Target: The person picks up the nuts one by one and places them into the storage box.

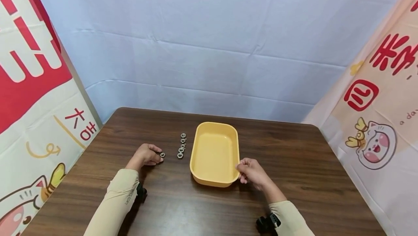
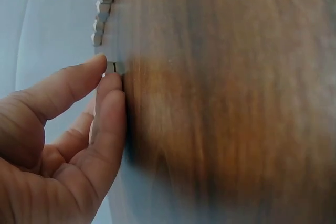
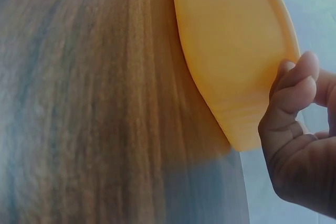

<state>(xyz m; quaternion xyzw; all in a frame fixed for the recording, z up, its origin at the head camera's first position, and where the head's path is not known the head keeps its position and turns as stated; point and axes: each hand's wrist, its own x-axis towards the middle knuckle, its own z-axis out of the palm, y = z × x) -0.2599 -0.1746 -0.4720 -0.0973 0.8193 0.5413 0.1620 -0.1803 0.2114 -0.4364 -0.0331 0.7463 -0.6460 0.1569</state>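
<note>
My left hand (image 1: 147,155) is low over the table's left part, thumb and fingertips around a small metal nut (image 1: 162,154). In the left wrist view the same nut (image 2: 111,67) sits between the thumb tip and the fingers. A short row of several metal nuts (image 1: 181,150) lies to the right of that hand. Beside the row stands a yellow rectangular tray (image 1: 214,183) with rounded corners and nothing inside. My right hand (image 1: 253,173) pinches the tray's right rim near its front corner; the right wrist view shows thumb and fingers on that rim.
The dark wooden table (image 1: 294,156) has rounded far corners. Behind it hangs a pale cloth (image 1: 202,47). Printed cloths hang at the left (image 1: 42,83) and right (image 1: 375,119) sides. Dark wrist cameras are strapped near both cream sleeves (image 1: 114,196).
</note>
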